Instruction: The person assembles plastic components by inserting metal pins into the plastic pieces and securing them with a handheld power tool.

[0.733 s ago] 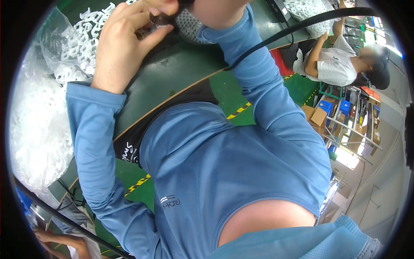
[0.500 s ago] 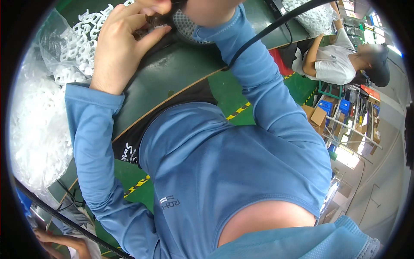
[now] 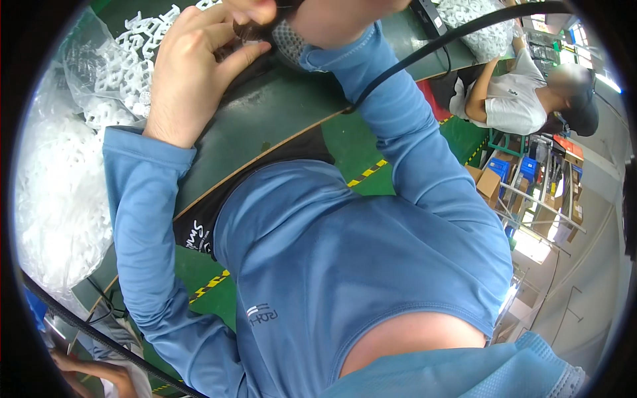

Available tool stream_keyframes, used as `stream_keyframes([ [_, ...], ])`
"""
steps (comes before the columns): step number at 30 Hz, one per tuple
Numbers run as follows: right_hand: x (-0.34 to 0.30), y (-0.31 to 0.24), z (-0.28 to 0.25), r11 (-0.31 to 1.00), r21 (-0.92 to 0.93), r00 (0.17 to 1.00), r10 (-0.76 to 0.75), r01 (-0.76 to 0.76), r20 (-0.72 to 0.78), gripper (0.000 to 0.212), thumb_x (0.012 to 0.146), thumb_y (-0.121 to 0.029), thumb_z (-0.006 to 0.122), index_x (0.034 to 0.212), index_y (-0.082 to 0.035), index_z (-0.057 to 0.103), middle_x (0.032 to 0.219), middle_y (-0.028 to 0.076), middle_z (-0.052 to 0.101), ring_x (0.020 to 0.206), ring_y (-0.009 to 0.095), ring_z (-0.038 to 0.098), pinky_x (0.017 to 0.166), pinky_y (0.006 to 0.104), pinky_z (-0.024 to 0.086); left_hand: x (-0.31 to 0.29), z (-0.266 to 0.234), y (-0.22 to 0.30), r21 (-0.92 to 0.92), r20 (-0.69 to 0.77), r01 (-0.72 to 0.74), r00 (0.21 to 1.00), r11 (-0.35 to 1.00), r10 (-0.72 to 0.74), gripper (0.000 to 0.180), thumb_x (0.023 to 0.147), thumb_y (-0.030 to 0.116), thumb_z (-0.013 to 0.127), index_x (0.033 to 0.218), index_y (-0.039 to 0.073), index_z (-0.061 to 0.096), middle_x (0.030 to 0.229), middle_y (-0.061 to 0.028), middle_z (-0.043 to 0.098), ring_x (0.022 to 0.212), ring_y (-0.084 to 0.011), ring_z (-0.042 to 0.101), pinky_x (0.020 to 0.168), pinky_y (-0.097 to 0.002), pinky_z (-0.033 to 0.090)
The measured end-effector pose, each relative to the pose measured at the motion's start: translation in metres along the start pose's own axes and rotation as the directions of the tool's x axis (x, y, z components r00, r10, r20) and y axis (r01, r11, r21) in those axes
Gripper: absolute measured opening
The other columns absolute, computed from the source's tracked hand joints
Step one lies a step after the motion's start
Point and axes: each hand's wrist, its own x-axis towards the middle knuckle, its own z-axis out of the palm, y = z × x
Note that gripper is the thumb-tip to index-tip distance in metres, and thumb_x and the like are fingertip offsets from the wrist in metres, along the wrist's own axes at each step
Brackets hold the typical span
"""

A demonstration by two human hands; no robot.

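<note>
At the top edge, my left hand (image 3: 189, 76) is bent over a dark brown, shiny thing (image 3: 255, 30), thumb and fingers closed around its near side. Its kind is not clear, since fingers and the picture's edge cover most of it. My right hand (image 3: 335, 20) is close beside it, cut off by the top edge, so its fingers are largely hidden. Between the hands, a grey round piece with a perforated surface (image 3: 290, 43) shows partly behind the right wrist. White plastic clips (image 3: 126, 79) lie heaped just left of my left hand.
A large clear bag of white parts (image 3: 60, 205) bulges at the left of the green table (image 3: 279, 113). Another bag (image 3: 481, 30) lies at the far right, near a seated person (image 3: 517, 99). A black cable (image 3: 431, 46) crosses above my right forearm. A second person's arm (image 3: 99, 371) shows lower left.
Both hands have shifted slightly to the right in the picture, still close together at the brown thing. Less of the grey perforated piece shows.
</note>
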Motion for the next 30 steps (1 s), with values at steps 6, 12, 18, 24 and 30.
stream_keyframes([
  [6, -0.006, 0.006, 0.003, 0.818, -0.573, 0.999, -0.044, 0.054, 0.032, 0.072, 0.103, -0.059, 0.039, 0.123, 0.008, 0.051, 0.071, 0.018, 0.06, 0.052, 0.02, 0.056, 0.049, 0.0258, 0.046, -0.013, 0.005, -0.009, 0.045, -0.041, -0.037, 0.998, 0.998, 0.039, 0.027, 0.082, 0.016, 0.085, 0.088, -0.003, 0.067, 0.086, -0.0141, 0.063, 0.081, -0.0319, 0.06, 0.073, -0.0401, 0.049],
  [12, -0.01, 0.009, 0.011, 0.993, 0.104, 0.998, 0.055, -0.053, -0.02, 0.059, 0.104, -0.047, 0.047, 0.123, 0.009, 0.05, 0.07, 0.018, 0.059, 0.053, 0.019, 0.054, 0.049, 0.0256, 0.042, -0.008, 0.002, -0.009, 0.057, -0.009, -0.016, 1.0, 0.998, 0.017, 0.026, 0.081, 0.017, 0.086, 0.085, -0.002, 0.069, 0.085, -0.014, 0.064, 0.082, -0.0319, 0.061, 0.074, -0.0402, 0.049],
  [18, -0.009, 0.009, 0.01, 0.991, 0.111, 0.997, 0.079, -0.08, 0.01, 0.056, 0.105, -0.045, 0.047, 0.123, 0.008, 0.05, 0.07, 0.017, 0.059, 0.053, 0.019, 0.054, 0.049, 0.0253, 0.042, -0.004, 0.001, 0.002, 0.044, -0.124, -0.189, 0.973, 0.981, 0.193, 0.026, 0.082, 0.018, 0.086, 0.083, -0.002, 0.069, 0.09, -0.0133, 0.066, 0.086, -0.0313, 0.062, 0.076, -0.0398, 0.05],
  [24, -0.006, 0.004, 0.002, 0.937, -0.349, 0.991, 0.018, 0.03, 0.135, 0.052, 0.105, -0.04, 0.049, 0.124, 0.008, 0.05, 0.07, 0.016, 0.059, 0.054, 0.017, 0.053, 0.049, 0.0251, 0.042, -0.008, 0.001, -0.004, 0.021, -0.098, -0.1, 0.99, 0.995, 0.102, 0.029, 0.081, 0.018, 0.087, 0.081, -0.003, 0.067, 0.087, -0.0147, 0.065, 0.083, -0.0321, 0.061, 0.076, -0.0401, 0.05],
  [30, -0.006, -0.005, 0.005, 0.867, -0.498, 0.995, 0.028, 0.026, 0.101, 0.05, 0.101, -0.035, 0.063, 0.125, 0.007, 0.048, 0.076, 0.013, 0.059, 0.056, 0.014, 0.053, 0.05, 0.024, 0.04, -0.007, -0.002, 0.002, 0.001, -0.047, -0.034, 0.998, 0.999, 0.034, 0.027, 0.081, 0.016, 0.086, 0.083, -0.003, 0.067, 0.086, -0.0145, 0.064, 0.082, -0.0322, 0.061, 0.074, -0.0404, 0.049],
])
